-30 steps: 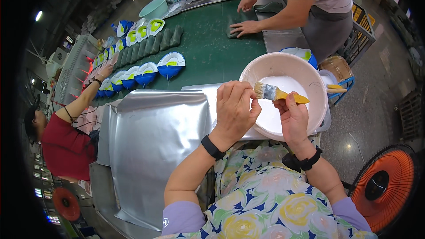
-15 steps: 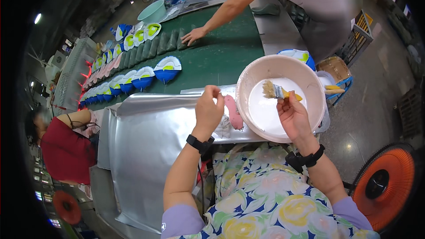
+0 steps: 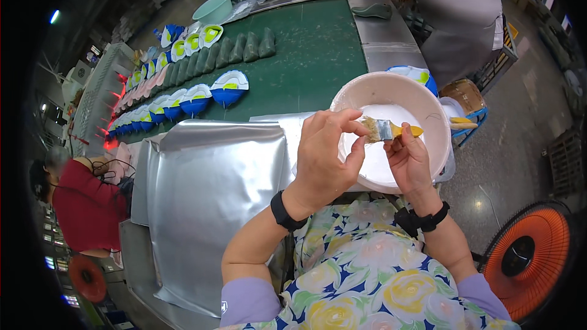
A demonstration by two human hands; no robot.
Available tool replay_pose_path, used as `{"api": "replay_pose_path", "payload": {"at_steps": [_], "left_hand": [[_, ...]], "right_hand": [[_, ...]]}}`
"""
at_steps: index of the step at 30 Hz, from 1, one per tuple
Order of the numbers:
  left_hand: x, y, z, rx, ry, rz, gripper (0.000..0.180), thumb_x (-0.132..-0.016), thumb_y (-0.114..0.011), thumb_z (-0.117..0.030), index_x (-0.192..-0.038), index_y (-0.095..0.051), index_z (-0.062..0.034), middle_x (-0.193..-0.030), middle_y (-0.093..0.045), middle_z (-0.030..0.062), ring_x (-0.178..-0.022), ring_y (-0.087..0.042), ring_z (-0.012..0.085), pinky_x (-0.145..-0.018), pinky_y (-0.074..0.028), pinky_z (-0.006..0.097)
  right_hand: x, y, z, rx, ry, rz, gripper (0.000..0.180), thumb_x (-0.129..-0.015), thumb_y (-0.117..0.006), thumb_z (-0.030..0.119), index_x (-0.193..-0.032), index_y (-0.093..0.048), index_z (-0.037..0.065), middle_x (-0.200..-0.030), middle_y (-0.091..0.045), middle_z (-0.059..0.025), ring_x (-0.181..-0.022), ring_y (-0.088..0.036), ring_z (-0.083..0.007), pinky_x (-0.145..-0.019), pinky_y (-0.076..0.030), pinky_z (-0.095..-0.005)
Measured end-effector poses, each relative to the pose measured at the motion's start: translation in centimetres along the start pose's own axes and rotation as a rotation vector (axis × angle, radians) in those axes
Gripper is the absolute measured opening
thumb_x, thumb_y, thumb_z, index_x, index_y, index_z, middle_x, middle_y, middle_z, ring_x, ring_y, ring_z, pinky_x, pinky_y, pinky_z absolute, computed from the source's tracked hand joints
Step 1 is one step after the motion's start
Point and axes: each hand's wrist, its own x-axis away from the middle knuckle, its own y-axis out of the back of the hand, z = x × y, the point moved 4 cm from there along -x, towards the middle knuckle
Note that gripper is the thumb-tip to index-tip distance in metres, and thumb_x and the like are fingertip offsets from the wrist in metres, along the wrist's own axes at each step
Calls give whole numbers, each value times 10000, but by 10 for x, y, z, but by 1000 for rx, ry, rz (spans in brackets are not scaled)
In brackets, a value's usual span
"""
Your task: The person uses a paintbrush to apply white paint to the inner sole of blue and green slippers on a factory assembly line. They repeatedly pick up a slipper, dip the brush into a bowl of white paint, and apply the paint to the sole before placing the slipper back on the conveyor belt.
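Observation:
My right hand is closed round the yellow handle of a paintbrush, holding it level above a pale pink basin. White liquid fills the bottom of the basin. At the brush's bristle end is my left hand, its thumb and forefinger spread apart beside the pale, matted bristles. Whether those fingertips touch the bristles is hard to tell. Part of the basin's left side is hidden behind my left hand.
A green belt carries blue-and-white shoe uppers and dark green foot-shaped lasts. Shiny metal sheeting covers the bench to my left. An orange fan stands at right. Co-workers are at the far bench, far right and left.
My left hand has moved right to the bristles, its fingers spreading. The brush has levelled slightly. A co-worker's hand has left the row of lasts, and that person has moved back to the right.

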Motion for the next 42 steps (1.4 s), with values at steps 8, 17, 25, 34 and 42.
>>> {"api": "replay_pose_path", "payload": {"at_steps": [8, 17, 25, 34, 42], "left_hand": [[2, -8, 5, -22, 6, 30, 499, -743, -725, 28, -1192, -526, -53, -918, -709, 17, -910, -620, 222, -852, -446, 363], [7, -20, 13, -47, 4, 56, 495, -749, -723, 24, -1191, -512, -50, -894, -698, 28, -894, -622, 240, -838, -461, 358], [20, -41, 38, 140, 246, 62, 361, -796, -658, 39, -1093, -469, -37, -902, -668, 84, -791, -657, 162, -734, -531, 315], [24, -58, 70, 244, 558, -1, 335, -804, -666, -24, -1068, -460, -16, -897, -680, 82, -806, -654, 147, -767, -521, 289], [33, -84, 98, 276, 643, 0, 355, -777, -674, -63, -1067, -475, -8, -868, -685, 88, -792, -671, 205, -745, -534, 338]], "right_hand": [[-2, 7, 3, 40, 50, 5, 232, -1004, -590, 248, -1125, -530, 58, -996, -645, -69, -854, -638, -136, -832, -534, -283], [-5, 16, 5, 133, 112, -12, 266, -1002, -594, 240, -1163, -495, 52, -1013, -642, -88, -859, -642, -158, -836, -534, -300], [-5, 24, 5, 217, 230, -37, 332, -991, -613, 219, -1208, -442, 34, -1085, -639, -136, -905, -641, -189, -858, -531, -330], [-6, 19, -8, 342, 402, -122, 331, -981, -631, 210, -1180, -440, 27, -1147, -612, -154, -1011, -617, -202, -914, -516, -338], [-10, 27, -14, 486, 466, -136, 274, -983, -621, 158, -1156, -456, 23, -1158, -609, -149, -1059, -610, -194, -951, -512, -327]]}}
